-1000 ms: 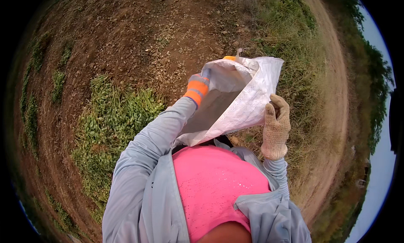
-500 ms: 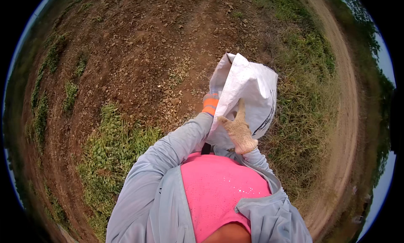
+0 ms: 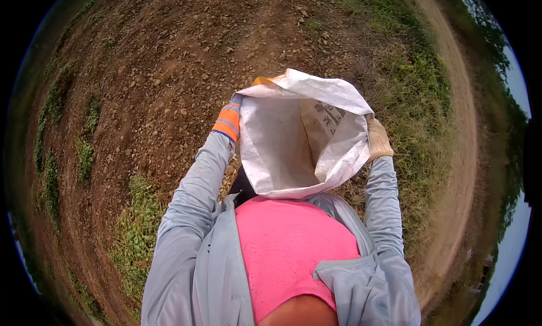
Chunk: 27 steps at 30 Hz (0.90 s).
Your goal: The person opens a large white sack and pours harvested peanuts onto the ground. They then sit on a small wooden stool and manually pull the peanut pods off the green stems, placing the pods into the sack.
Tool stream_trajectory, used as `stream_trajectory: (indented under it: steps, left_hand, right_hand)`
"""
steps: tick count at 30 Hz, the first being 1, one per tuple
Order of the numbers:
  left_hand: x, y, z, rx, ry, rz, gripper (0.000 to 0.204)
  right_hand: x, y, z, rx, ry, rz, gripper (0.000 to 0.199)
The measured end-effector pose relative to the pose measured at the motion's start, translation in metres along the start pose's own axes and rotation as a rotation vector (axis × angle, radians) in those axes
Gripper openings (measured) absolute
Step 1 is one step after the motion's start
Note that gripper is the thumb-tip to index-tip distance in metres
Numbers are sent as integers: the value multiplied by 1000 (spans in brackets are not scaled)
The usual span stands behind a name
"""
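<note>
A white woven sack point(image 3: 271, 151) hangs in front of my body with its mouth spread wide toward me. My left hand point(image 3: 228, 120), in an orange and grey glove, grips the sack's rim on the left. On the opposite side my right hand point(image 3: 378, 138), in a beige knitted glove, is closed on the rim. Part of each hand's fingers is hidden by the sack's edge. Inside, a pale wall and dark printing on a fold show; the bottom of the sack is not clearly visible.
Brown, stony soil point(image 3: 169, 83) spreads ahead and to the left. Pulled green plants point(image 3: 135, 224) lie in a heap at the lower left. Grass point(image 3: 418, 117) grows along the right, beside a dirt track point(image 3: 466, 128).
The sack's mouth has opened from a folded shape to a wide round. My left hand has moved left and my right hand right and up, onto the opposite rim.
</note>
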State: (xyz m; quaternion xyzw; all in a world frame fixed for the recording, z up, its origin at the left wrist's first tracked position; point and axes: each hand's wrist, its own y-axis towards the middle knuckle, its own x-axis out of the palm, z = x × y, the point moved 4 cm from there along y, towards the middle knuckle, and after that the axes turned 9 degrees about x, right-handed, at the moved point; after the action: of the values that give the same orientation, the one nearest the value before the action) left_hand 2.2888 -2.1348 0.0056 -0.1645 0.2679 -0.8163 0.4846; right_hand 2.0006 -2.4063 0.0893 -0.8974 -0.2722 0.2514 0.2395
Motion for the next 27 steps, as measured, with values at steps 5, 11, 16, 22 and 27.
stream_trajectory:
  steps: [5, 11, 16, 22, 27]
  left_hand:
    - [-19, 110, 68, 258, 37, -195, 44]
    - [-42, 189, 133, 217, 273, -666, 41]
    - [-52, 235, 141, -17, 729, -827, 47]
    - [10, 317, 201, 659, 1009, -72, 45]
    - [148, 301, 286, 985, 1155, -115, 82]
  right_hand:
    - [-14, 73, -74, -53, -378, -28, 50]
    - [7, 135, -149, 268, -24, -159, 41]
    - [51, 190, -213, 370, 149, -351, 45]
    - [131, 294, -279, 441, 248, -686, 46]
    - [175, 353, -371, -387, -356, -850, 46]
